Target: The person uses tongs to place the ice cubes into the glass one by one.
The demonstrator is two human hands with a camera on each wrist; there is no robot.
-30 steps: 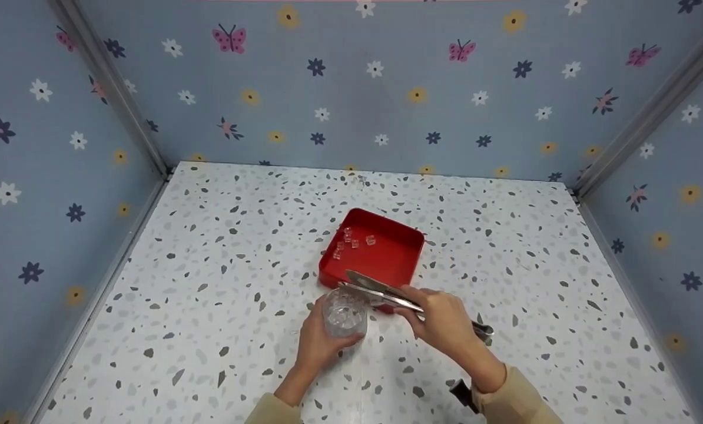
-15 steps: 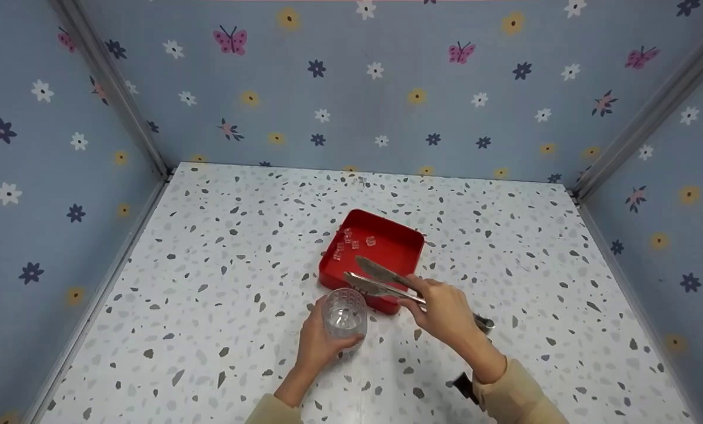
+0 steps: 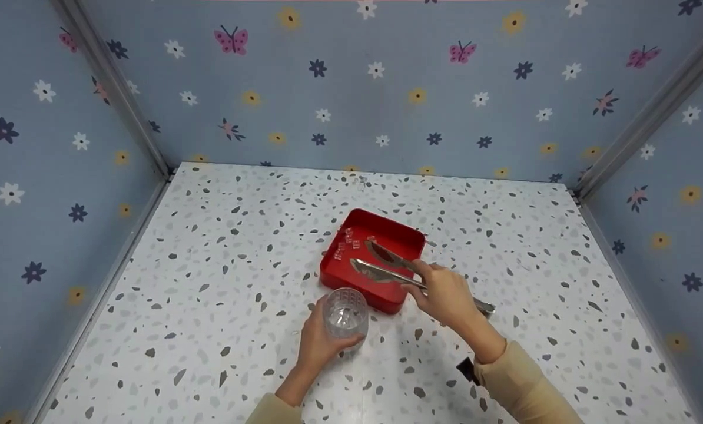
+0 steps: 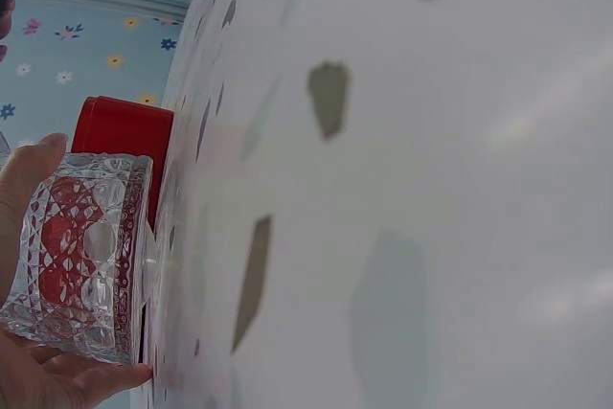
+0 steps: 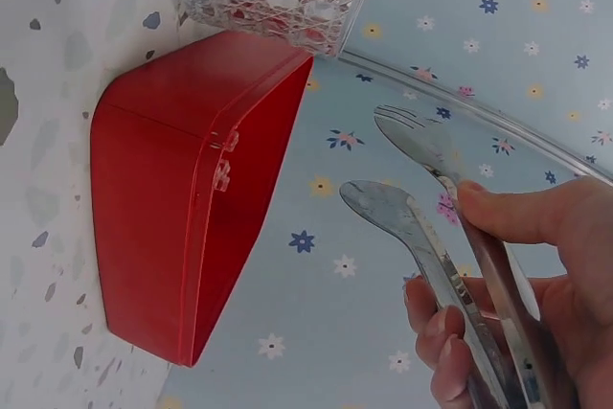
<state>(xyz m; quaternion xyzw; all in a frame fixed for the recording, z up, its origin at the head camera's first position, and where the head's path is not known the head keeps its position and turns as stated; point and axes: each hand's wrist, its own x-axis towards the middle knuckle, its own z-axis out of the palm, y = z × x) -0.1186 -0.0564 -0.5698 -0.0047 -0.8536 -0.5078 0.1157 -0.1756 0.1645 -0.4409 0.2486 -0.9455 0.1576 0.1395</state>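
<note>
My left hand [image 3: 317, 344] grips a clear cut-glass tumbler [image 3: 347, 321] by its side, thumb and fingers curled round it. The tumbler stands by the near left corner of a red square box [image 3: 351, 282], with clear pieces at its bottom. In my right hand [image 3: 447, 297] are metal tongs [image 3: 381, 274], their two arms spread apart with nothing between the tips. The tips are over the red box; in the right wrist view one tong end [image 5: 412, 136] is fork-like and the other spoon-like. Several small clear cubes [image 3: 350, 237] lie along the box's left side.
The white speckled tabletop [image 3: 222, 282] is bounded by blue flowered panels [image 3: 381, 88] at the back and both sides. A small black object [image 3: 467, 371] shows beside the right sleeve.
My right hand has moved the tongs from the tumbler's rim up and away over the red box, and their tips have spread wider. The left hand and tumbler stay put.
</note>
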